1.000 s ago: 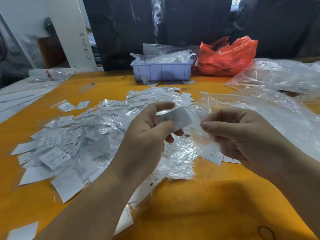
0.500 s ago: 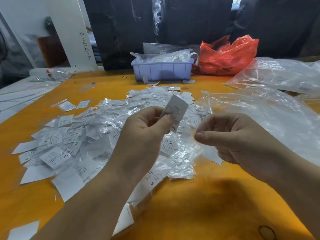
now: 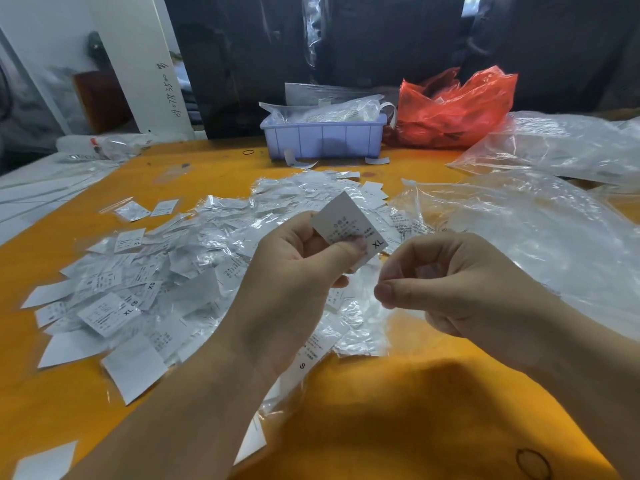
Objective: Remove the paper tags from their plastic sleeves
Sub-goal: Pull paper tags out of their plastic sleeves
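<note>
tag [image 3: 349,225] marked xl sits bare, pinched in left hand [image 3: 298,271], right hand [image 3: 450,289] pinching its sleeve [image 3: 424,271]; pile [image 3: 166,282] at 9 o'clock looks largely unsorted.

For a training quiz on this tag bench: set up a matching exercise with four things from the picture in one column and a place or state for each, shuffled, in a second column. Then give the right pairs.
Column one:
1. XL paper tag
2. purple bin
3. red plastic bag
4. right hand

Column two:
A. at the table's far edge, right of the bin
B. pinched in the left hand
C. fingers curled, thumb against forefinger, beside the tag
D. behind the tag pile, stuffed with clear plastic

Pairs: 1-B, 2-D, 3-A, 4-C
</note>
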